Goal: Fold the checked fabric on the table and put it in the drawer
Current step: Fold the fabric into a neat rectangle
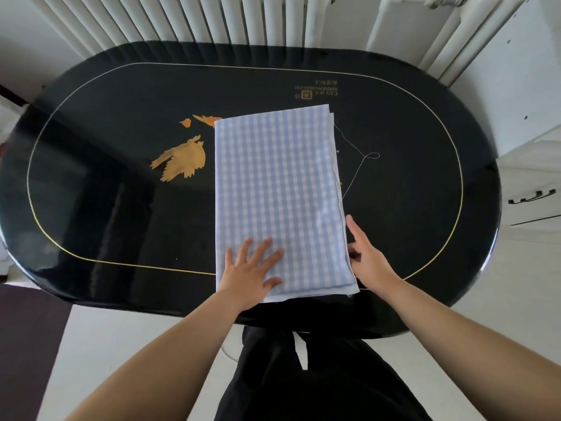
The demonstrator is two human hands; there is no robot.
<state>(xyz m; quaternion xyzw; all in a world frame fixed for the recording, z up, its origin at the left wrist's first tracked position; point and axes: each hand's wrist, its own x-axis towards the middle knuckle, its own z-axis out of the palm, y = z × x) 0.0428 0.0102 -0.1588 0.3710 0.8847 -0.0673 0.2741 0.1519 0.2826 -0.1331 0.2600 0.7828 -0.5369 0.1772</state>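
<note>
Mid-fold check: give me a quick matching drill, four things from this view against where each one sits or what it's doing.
Things:
1. left hand
2. right hand
3. loose thread
4. drawer handle

Places or states:
A. trails off the checked fabric's right edge onto the black table
B. lies flat, fingers spread, on the fabric
C. on the white cabinet at far right
D. at the fabric's near right edge

Pairs: 1-B, 2-D, 3-A, 4-C

- The checked fabric (277,196) is light blue and white, folded in several layers into a long rectangle.
- It lies flat on the middle of the table, with its near short edge close to the table's near rim.
- On its right side the layer edges are not aligned, and a loose thread goes out from there.
</note>
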